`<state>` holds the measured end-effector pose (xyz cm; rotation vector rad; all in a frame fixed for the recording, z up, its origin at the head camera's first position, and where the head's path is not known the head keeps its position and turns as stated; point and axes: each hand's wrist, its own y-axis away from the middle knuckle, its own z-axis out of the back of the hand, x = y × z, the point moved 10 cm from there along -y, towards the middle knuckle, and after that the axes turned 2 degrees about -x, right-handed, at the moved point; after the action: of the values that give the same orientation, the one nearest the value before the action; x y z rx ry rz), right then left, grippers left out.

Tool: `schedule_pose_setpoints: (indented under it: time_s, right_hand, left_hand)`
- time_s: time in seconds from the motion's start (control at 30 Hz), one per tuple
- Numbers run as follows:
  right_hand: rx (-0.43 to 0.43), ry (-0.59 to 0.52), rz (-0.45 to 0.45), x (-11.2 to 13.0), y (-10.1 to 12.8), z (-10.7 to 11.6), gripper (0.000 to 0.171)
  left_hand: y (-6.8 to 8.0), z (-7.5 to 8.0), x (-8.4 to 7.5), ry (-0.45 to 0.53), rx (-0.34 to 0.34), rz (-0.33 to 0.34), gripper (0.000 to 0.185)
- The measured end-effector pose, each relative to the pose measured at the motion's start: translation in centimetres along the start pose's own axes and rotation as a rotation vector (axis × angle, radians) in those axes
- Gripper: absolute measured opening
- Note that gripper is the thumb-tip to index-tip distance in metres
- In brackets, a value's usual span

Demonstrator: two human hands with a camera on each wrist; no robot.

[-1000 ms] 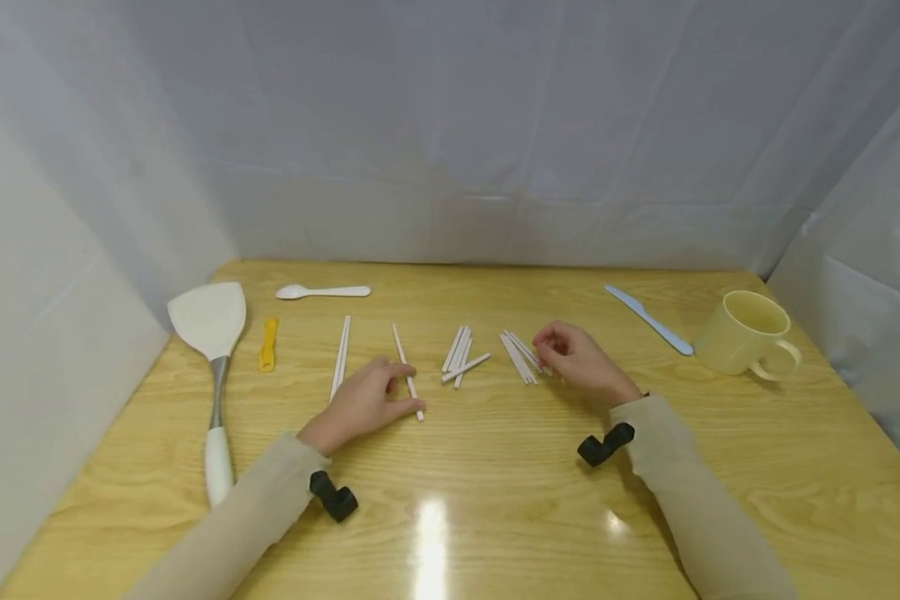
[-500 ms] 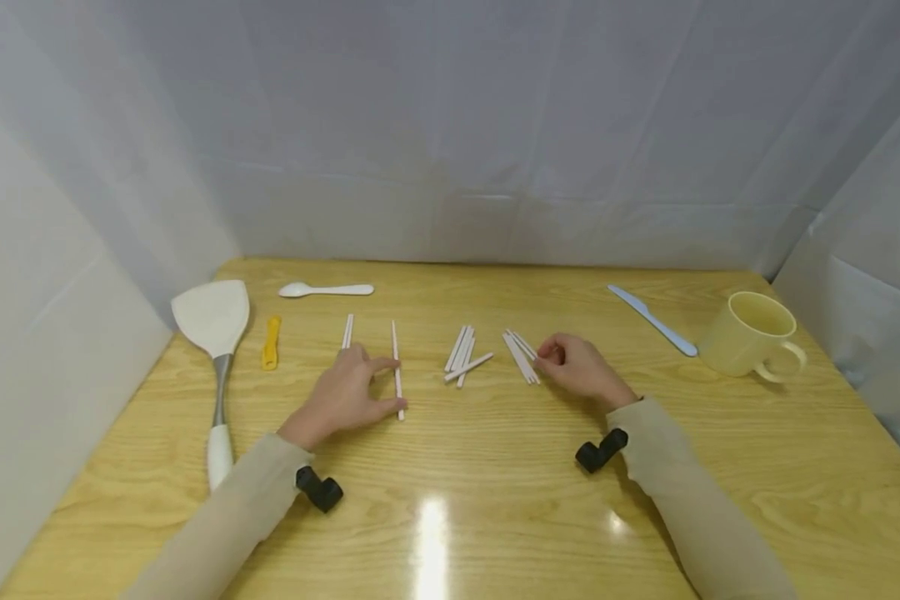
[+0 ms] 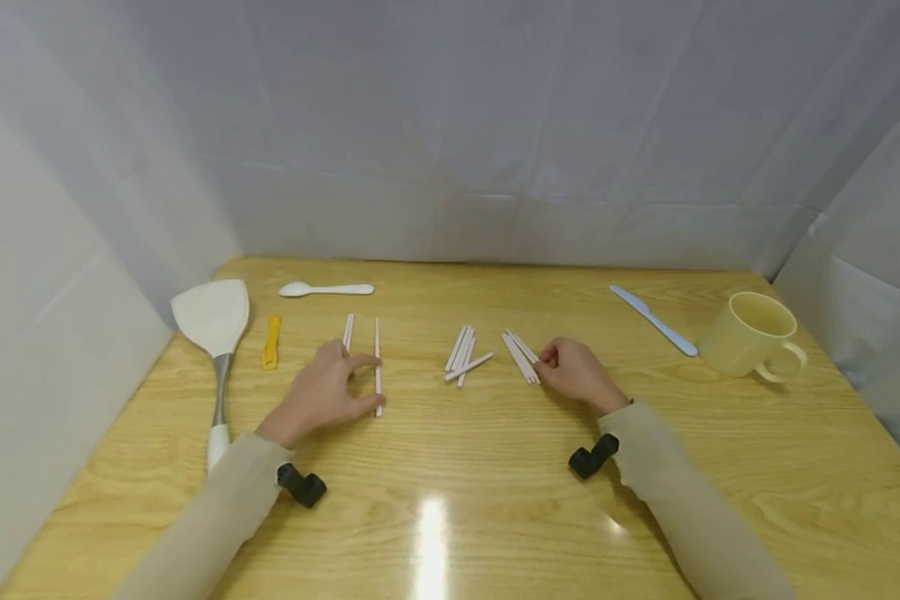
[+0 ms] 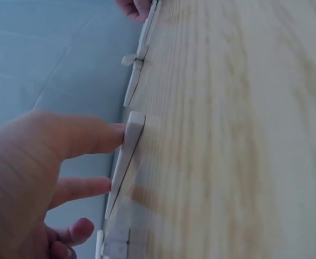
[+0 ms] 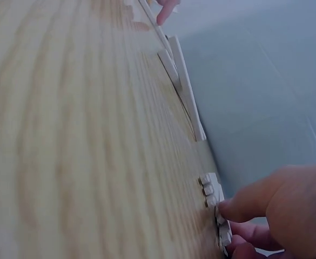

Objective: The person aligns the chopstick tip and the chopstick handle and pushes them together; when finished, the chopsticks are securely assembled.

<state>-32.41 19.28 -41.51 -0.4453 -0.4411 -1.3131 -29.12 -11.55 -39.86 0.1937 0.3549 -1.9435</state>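
Both hands are laid low on the wooden table (image 3: 450, 467), well apart. A single white chopstick (image 3: 378, 367) is touched along its side by the straight index finger and thumb of the left hand (image 3: 322, 393), fingers relaxed rather than closed around it; it lies flat, almost parallel to a second pair of chopsticks (image 3: 348, 332) just beyond the fingertips. A fanned bundle of chopsticks (image 3: 520, 356) is pinched at its near end by the curled fingers of the right hand (image 3: 576, 372). Between the hands, a loose heap of chopsticks (image 3: 462, 357) is left untouched. Sorting and aligning the sticks appears to be the step in hand; a careful sideways nudge, keeping the stick flat, is judged to be called for next. Farther off, a spatula (image 3: 213, 333), a yellow clip (image 3: 271, 342), a white spoon (image 3: 326, 289), a blue knife (image 3: 651, 319) and a yellow mug (image 3: 752, 332) are seen.
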Motion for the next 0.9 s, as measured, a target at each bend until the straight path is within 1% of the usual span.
schedule_pose_setpoints:
  time_s: [0.17, 0.3, 0.4, 0.57, 0.67, 0.77, 0.83, 0.9]
  right_hand:
    - [-0.016, 0.035, 0.0, 0.2, 0.2, 0.0, 0.014]
    - [0.007, 0.008, 0.002, 0.1, 0.4, -0.1, 0.012]
    - [0.032, -0.075, -0.026, -0.2, 0.6, -0.2, 0.014]
    - [0.087, -0.258, -0.071, -0.7, 0.6, -0.6, 0.023]
    - [0.112, -0.317, -0.083, -0.6, 0.6, -0.5, 0.028]
    - [0.108, -0.324, -0.075, -0.5, 0.4, -0.2, 0.029]
    - [0.09, -0.332, -0.067, -0.3, 0.2, 0.1, 0.028]
    - [0.078, -0.342, -0.056, -0.2, 0.1, 0.3, 0.026]
  left_hand:
    - [0.0, 0.3, 0.8, -0.003, 0.007, -0.004, 0.054]
    - [0.0, 0.3, 0.8, -0.007, 0.017, -0.016, 0.053]
    - [0.1, 0.0, 0.8, -0.003, 0.032, -0.009, 0.053]
    - [0.5, -0.2, 0.7, 0.006, 0.056, 0.016, 0.056]
    - [0.3, 0.1, 0.4, 0.007, 0.05, 0.027, 0.06]
    - [-0.2, 0.5, -0.3, 0.036, 0.026, 0.032, 0.063]
    - [-0.6, 0.7, -1.1, 0.075, 0.004, 0.026, 0.061]
    - [-1.2, 0.6, -1.9, 0.113, -0.017, 0.01, 0.054]
